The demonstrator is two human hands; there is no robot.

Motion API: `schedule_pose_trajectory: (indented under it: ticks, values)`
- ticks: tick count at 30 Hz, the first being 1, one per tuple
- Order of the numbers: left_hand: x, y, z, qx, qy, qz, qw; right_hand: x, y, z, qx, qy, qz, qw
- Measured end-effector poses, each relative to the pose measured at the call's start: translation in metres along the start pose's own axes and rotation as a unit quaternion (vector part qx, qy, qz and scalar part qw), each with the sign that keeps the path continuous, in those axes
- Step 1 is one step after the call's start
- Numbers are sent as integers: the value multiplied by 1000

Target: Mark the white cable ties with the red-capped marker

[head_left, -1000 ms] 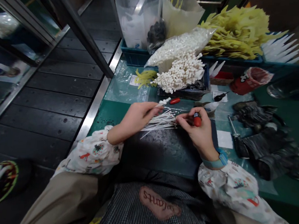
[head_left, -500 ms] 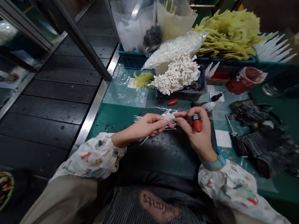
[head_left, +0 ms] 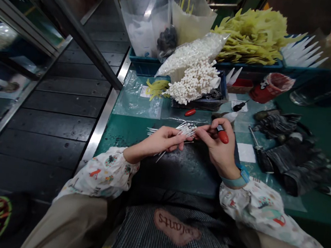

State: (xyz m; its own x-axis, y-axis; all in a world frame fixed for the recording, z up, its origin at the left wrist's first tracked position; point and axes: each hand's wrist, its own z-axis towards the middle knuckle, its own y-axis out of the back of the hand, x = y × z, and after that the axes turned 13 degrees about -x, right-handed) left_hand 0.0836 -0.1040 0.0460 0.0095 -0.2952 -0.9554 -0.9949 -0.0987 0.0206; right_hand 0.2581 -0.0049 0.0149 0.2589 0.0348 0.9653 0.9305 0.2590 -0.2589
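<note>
My left hand (head_left: 169, 141) is closed on thin white sticks (head_left: 186, 128) with small knobbed ends, which fan out past its fingertips. More sticks show behind and below that hand, partly hidden by it. My right hand (head_left: 219, 145) has its thumb and forefinger pinched at the knobbed ends, and a small red tube (head_left: 223, 136) with a dark label is tucked in its palm side. Whether those fingertips grip a single stick is too small to tell. A red cap (head_left: 190, 112) lies on the green mat just beyond the hands.
Behind stands a dark bin (head_left: 197, 103) with a heap of white knobbed sticks (head_left: 192, 83). Yellow rubbery pieces (head_left: 251, 34) and white cones (head_left: 303, 51) fill blue trays at the back. To the right are a red cup (head_left: 271, 88), a screwdriver (head_left: 259, 147) and dark gloves (head_left: 297, 165).
The right hand's fingertips have shifted slightly at the stick ends, and the red tube has tipped a little to the right. The left hand stays nearly still.
</note>
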Motion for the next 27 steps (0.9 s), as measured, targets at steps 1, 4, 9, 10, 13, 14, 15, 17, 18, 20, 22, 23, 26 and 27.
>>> schedule_pose_trajectory:
  ticks: [1,4,9,10,13,14,15,17,18,20,22,23,26,27]
  values:
    - [0,1,0,5,0,6,1000,0,0,0,-7,3,-3,1000]
    - [2,2,0,17,6,10,1000,-1,1,-1,-22,13,-13,1000]
    - [4,2,1,17,11,11,1000,-1,2,-3,-7,9,-15,1000]
    - [4,2,1,18,11,11,1000,-1,2,-3,-2,12,-19,1000]
    - [3,1,2,18,4,12,1000,1,2,-3,6,31,-38,999]
    - [4,1,2,15,2,12,1000,2,2,-3,7,36,-44,998]
    - [4,1,2,12,2,12,1000,2,1,-4,7,41,-50,998]
    - [3,1,2,7,2,10,1000,3,1,-4,10,46,-57,997]
    - [3,1,2,6,2,10,1000,3,0,-5,11,49,-59,997]
    - [1,0,2,6,-1,13,1000,2,0,-5,12,55,-59,997]
    - [-1,0,1,11,-3,19,1000,1,0,-5,13,58,-59,996]
    - [-2,0,1,13,-3,22,1000,1,1,-5,16,57,-60,996]
    - [-2,1,1,20,3,37,999,1,2,-4,30,44,-71,996]
    - [-2,1,1,20,6,47,999,2,2,-4,33,43,-75,996]
